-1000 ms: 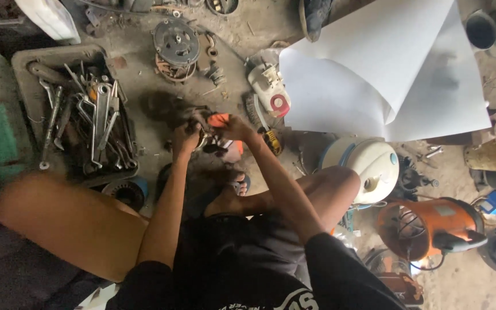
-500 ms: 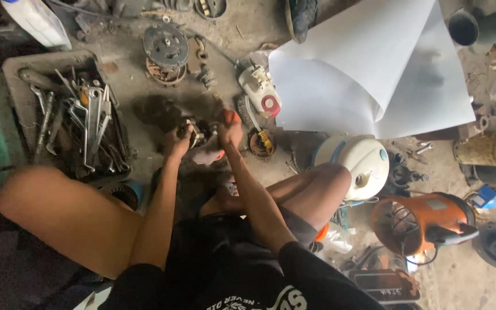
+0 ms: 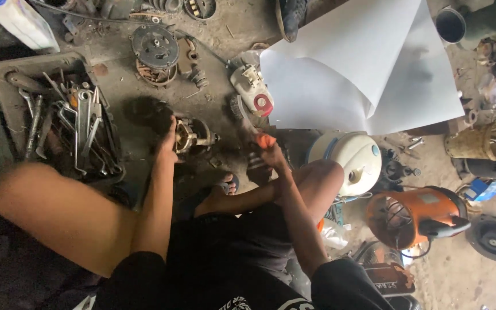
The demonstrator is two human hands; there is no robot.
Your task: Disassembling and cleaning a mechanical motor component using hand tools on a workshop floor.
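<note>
I sit on a dirty workshop floor. My left hand [image 3: 168,143] rests against a small electric motor part [image 3: 193,135] with copper windings, holding it on the floor. My right hand [image 3: 268,150] is closed on a tool with an orange handle [image 3: 266,139], off to the right of the motor and blurred by motion. The tool's tip is hard to make out. My bare knees spread to either side.
A tray of wrenches and hand tools [image 3: 64,120] lies at the left. A round motor housing [image 3: 155,49] and a white angle grinder [image 3: 252,92] sit beyond. White sheets [image 3: 363,69], a white round tank [image 3: 351,158] and an orange machine [image 3: 414,215] crowd the right.
My right hand has pulled away from the motor part to the right with the orange-handled tool. My left hand stays on the motor. The view has shifted slightly.
</note>
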